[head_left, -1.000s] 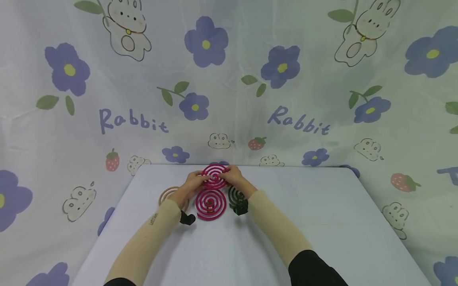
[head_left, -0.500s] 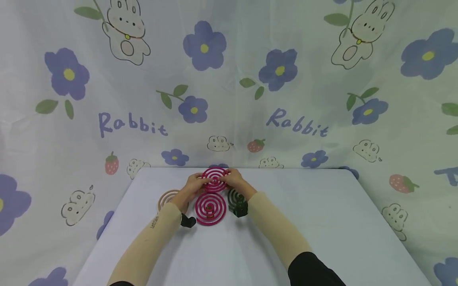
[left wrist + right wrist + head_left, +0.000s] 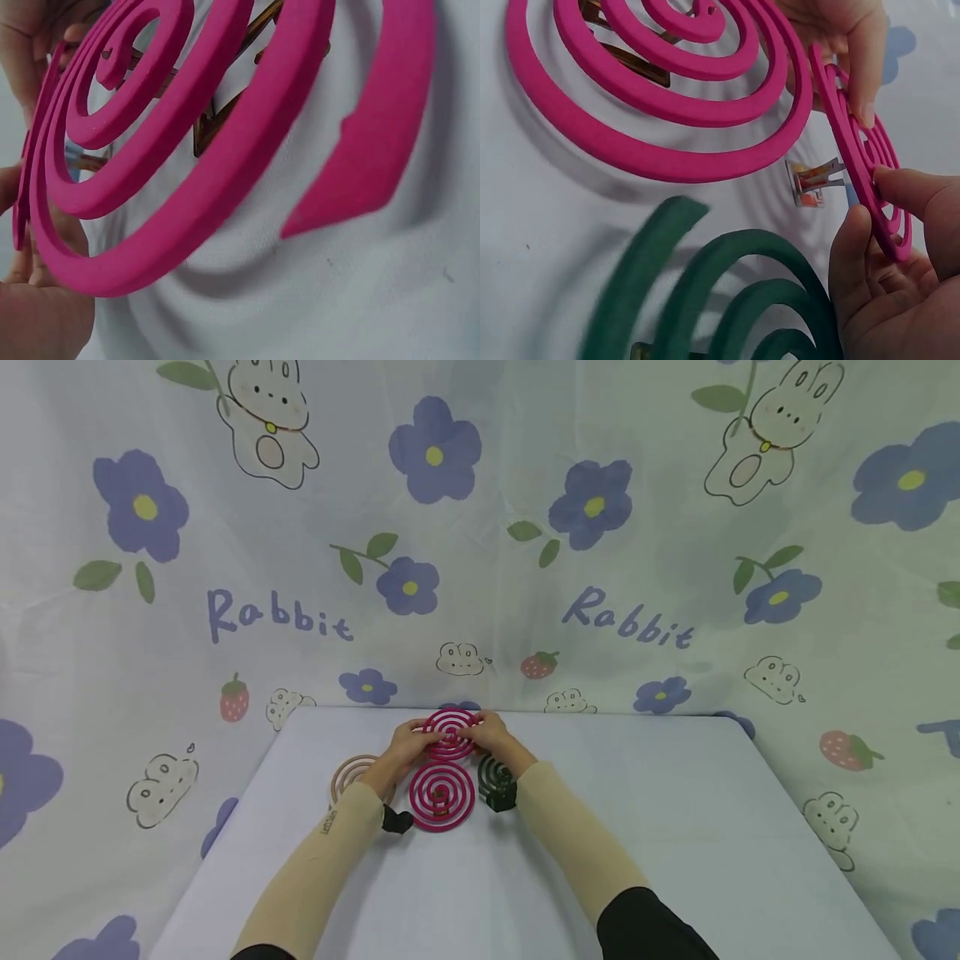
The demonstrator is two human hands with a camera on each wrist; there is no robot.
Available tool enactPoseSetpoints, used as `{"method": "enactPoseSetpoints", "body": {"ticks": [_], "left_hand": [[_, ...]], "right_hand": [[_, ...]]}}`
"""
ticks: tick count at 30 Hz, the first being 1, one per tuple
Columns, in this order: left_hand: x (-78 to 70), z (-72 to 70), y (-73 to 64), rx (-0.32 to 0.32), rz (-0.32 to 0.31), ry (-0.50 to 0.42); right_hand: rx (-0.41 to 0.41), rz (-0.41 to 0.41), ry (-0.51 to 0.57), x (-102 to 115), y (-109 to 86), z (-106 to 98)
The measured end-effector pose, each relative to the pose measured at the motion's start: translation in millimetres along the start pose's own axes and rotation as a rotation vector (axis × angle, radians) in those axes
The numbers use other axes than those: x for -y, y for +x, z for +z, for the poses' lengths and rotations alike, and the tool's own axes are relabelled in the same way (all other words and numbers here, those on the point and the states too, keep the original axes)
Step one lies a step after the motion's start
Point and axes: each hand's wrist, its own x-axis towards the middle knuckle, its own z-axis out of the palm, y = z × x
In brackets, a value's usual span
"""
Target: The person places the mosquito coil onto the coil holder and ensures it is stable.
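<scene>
A pink mosquito coil (image 3: 451, 737) is held between both hands near the table's far edge. My left hand (image 3: 407, 747) pinches its left side, and my right hand (image 3: 491, 734) its right side. The right wrist view shows this held coil (image 3: 864, 161) edge-on and tilted, with a right thumb and fingers about it. A small metal stand (image 3: 808, 186) sits on the cloth close beside it. In front, a second pink coil (image 3: 442, 793) rests raised on a brass-coloured stand (image 3: 217, 120).
A green coil (image 3: 491, 768) lies just under my right wrist, and a tan coil (image 3: 343, 770) is partly covered by my left forearm. The white table (image 3: 675, 827) ends at a patterned curtain (image 3: 480, 568) behind.
The head view shifts slightly down and back up. Both hands keep their hold on the pink coil in nearly the same spot; the other coils stay put.
</scene>
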Motion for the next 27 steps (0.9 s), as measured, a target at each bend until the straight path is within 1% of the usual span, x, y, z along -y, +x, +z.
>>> {"method": "enactPoseSetpoints", "body": {"ticks": [2, 7, 10, 15, 19, 27], "left_hand": [[-0.2, 0.3, 1.0, -0.002, 0.006, 0.002], [3.1, -0.3, 2.6, 0.002, -0.017, -0.007], [4.4, -0.4, 2.6, 0.005, -0.02, -0.014], [5.5, 0.6, 2.8, -0.002, -0.028, -0.002], [5.8, 1.2, 4.8, -0.009, -0.039, 0.01], [5.9, 1.7, 6.4, -0.01, -0.031, 0.009]], "right_hand": [[0.002, 0.004, -0.005, 0.9, 0.4, -0.5], [0.001, 0.021, -0.031, 0.6, -0.7, 0.8], [-0.008, 0.019, -0.046, -1.0, -0.6, 2.2], [-0.019, 0.024, -0.063, -4.0, 0.9, 3.6], [-0.022, 0.018, -0.055, -5.8, 2.2, 3.6], [-0.028, 0.015, -0.067, -7.1, 3.1, 3.6]]}}
